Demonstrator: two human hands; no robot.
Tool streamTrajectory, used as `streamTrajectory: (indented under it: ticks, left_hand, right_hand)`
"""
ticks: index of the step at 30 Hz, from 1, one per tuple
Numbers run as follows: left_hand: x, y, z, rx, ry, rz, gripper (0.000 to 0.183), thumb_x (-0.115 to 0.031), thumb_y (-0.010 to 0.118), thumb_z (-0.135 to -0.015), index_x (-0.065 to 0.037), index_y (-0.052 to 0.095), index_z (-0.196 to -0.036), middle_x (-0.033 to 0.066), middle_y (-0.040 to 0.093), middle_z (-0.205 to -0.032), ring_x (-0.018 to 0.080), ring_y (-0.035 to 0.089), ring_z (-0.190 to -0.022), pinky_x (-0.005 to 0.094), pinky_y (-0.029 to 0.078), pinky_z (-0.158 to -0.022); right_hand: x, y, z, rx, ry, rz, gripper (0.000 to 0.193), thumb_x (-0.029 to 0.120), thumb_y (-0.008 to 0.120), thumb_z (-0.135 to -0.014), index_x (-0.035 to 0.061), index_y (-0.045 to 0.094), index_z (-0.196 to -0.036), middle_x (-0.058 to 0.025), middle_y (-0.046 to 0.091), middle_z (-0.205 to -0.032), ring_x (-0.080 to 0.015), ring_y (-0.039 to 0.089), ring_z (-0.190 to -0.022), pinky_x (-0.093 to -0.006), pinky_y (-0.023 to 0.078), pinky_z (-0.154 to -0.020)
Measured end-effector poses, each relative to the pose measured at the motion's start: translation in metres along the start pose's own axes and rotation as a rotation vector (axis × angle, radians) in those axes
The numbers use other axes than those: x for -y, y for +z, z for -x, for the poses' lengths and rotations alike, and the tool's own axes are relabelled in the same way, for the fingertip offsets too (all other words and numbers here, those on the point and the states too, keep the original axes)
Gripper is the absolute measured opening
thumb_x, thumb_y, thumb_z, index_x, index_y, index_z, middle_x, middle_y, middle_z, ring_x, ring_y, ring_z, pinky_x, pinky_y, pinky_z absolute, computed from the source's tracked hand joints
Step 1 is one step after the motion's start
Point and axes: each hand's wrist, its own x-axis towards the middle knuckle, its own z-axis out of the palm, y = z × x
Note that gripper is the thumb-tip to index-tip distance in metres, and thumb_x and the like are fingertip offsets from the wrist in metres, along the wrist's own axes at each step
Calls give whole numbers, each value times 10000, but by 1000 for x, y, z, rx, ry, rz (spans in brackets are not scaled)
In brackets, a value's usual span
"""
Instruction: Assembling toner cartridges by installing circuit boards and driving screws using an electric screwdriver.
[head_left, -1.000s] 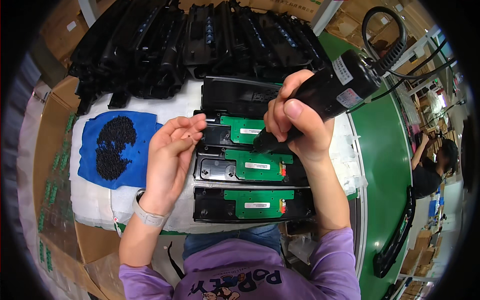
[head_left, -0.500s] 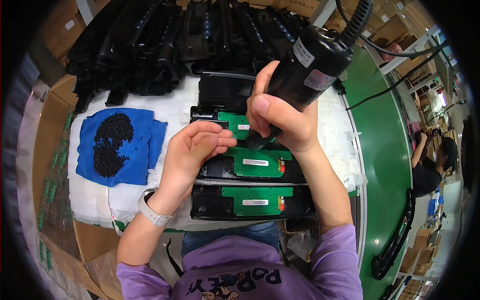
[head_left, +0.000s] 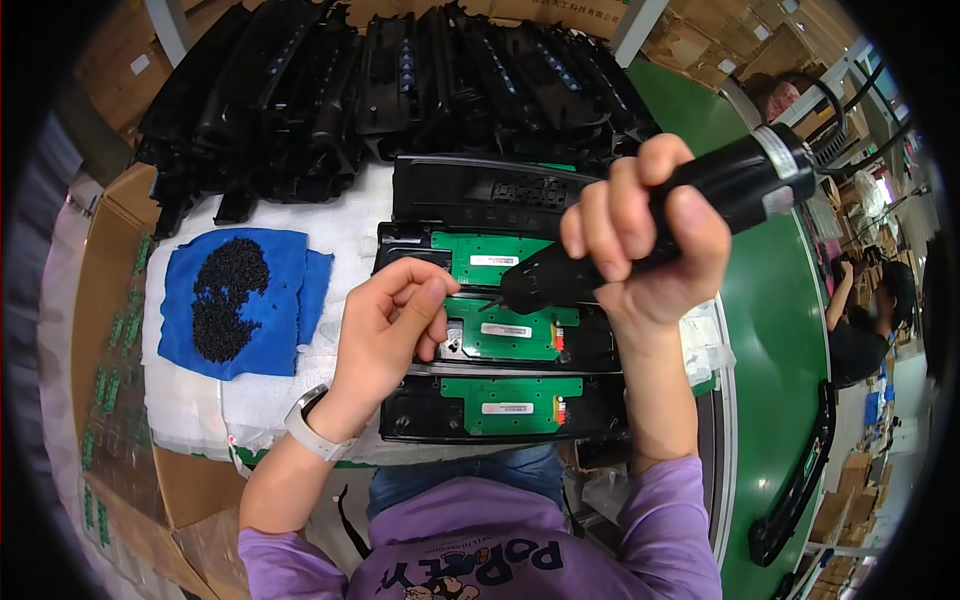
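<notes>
My right hand (head_left: 655, 250) is wrapped round a black electric screwdriver (head_left: 745, 185), which lies nearly level with its nose toward the left. Its thin bit ends close to the fingertips of my left hand (head_left: 395, 315). Thumb and forefinger of that hand are pinched together; whatever they hold is too small to make out. Below the bit is a green circuit board (head_left: 515, 347) in a black plastic housing (head_left: 590, 345). Similar housings with green boards lie above it (head_left: 465, 246) and nearest me (head_left: 535, 388). Small black screws (head_left: 228, 320) are heaped on a blue cloth (head_left: 285, 260) at the left.
Many black plastic housings (head_left: 390, 90) are piled along the far side of the white padded table (head_left: 350, 225). An open cardboard box (head_left: 110, 225) stands left. Past the table's right edge runs a green surface (head_left: 750, 400) bearing a long black part (head_left: 795, 500); another person (head_left: 870, 320) is beyond.
The screwdriver has tipped from steep to nearly level, its body swinging right with my right hand. My left fingers have drawn together into a pinch near the bit.
</notes>
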Motion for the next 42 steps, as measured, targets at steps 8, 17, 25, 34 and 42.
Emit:
streamTrajectory:
  ticks: [8,17,25,34,42]
  left_hand:
    - [1,7,-1,90,21,141,85,11,576,-847,31,566,-929,119,657,-821,160,661,-745,210,497,-614]
    - [-4,7,0,179,-50,135,76,58,597,-812,49,574,-884,130,658,-803,187,673,-761,222,525,-654]
    - [-2,5,1,201,-27,42,71,60,613,-802,47,577,-862,123,656,-790,184,675,-757,222,528,-659]
    - [-2,1,1,169,-37,112,21,24,571,-850,42,564,-857,144,653,-788,206,674,-730,234,525,-621]
    - [5,5,-1,159,-85,297,55,-44,545,-891,10,553,-896,139,652,-770,221,670,-682,246,521,-589]
  right_hand:
    - [8,-4,4,-30,-82,-99,242,254,461,-866,46,488,-986,-32,454,-574,-146,433,-422,-361,448,-539]
    - [4,-2,7,-15,-13,-144,225,233,466,-858,45,470,-983,-42,450,-561,-148,420,-403,-345,449,-501]
    - [-3,11,13,-146,22,-72,208,218,468,-847,50,474,-970,-38,434,-555,-144,409,-395,-332,431,-483]
    - [-3,10,15,-203,-66,-61,227,260,470,-846,66,479,-964,-29,430,-544,-142,401,-398,-348,426,-489]
    - [-4,10,16,-197,-115,-77,227,266,478,-854,75,483,-977,-33,444,-565,-146,404,-406,-347,424,-490]
